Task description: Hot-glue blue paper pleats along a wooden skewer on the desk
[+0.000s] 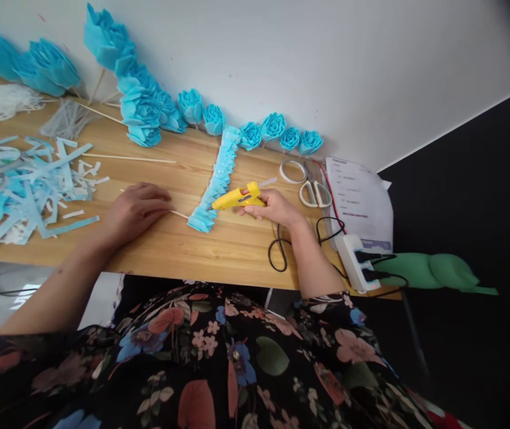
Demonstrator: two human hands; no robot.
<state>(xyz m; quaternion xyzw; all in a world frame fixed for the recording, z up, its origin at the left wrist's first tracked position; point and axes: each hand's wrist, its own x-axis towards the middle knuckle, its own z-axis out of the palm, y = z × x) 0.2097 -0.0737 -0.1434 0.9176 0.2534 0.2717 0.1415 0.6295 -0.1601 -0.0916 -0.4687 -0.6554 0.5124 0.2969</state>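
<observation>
My right hand (275, 207) is closed around the handle of a yellow glue gun (237, 196). The gun's nozzle is over the lower part of a pleated blue paper strip (223, 164), which lies slanting across the table; whether it touches the strip I cannot tell. A thin wooden stick (180, 214) runs from the fingers of my left hand (141, 208) to the strip's lower end. The left fingers are pressed together on the stick, with the palm low over the wood.
Blue paper flowers (141, 110) line the wall. Paper scraps (36, 185) cover the left side. To the right are a tape roll (292, 171), scissors (315, 192), papers (362, 199), a power strip (357, 262) and a looped black cable (277, 256). The table's front edge is near my body.
</observation>
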